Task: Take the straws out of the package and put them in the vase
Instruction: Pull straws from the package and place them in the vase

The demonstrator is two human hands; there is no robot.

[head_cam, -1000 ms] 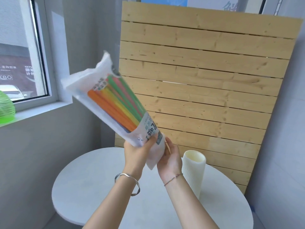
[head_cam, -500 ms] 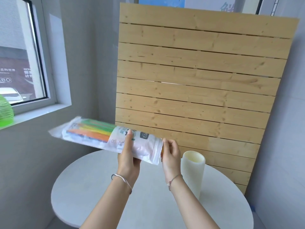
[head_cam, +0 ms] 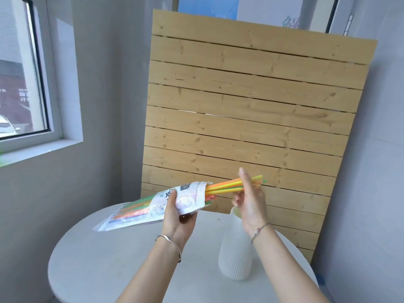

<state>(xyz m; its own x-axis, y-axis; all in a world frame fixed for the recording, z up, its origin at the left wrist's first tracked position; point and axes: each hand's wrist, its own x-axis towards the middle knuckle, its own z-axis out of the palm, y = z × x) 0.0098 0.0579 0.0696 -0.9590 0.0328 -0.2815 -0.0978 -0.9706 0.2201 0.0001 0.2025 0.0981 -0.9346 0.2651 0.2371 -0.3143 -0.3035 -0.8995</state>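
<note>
Change since half a second ago: the straws [head_cam: 225, 186] were fully inside the package [head_cam: 153, 209], and now a bundle of them is sticking out of its open mouth toward the right. A second ago we were holding the bag tilted up; now we are holding it close to level, sealed end dipping toward the left over the table [head_cam: 105, 259].

Our left hand [head_cam: 177, 217] is gripping the package just behind the mouth, thumb on top and fingers curled underneath. Our right hand [head_cam: 250, 202] is closing on the exposed straw ends, thumb over the bundle and fingers curled behind it, so we are reading it as a pinch on the straws. How many straws it is holding we cannot tell. A few shorter ends at the mouth are lagging behind the main bundle.

The straws are partly out, the rest still lying inside the clear part of the bag. The vase [head_cam: 235, 248] is standing upright on the table just below the right hand, which is hiding part of its rim. No straw is showing in it.

Judgement: extraction is underway and insertion has not started. We are expecting the stragglers to need a second pull.
</note>
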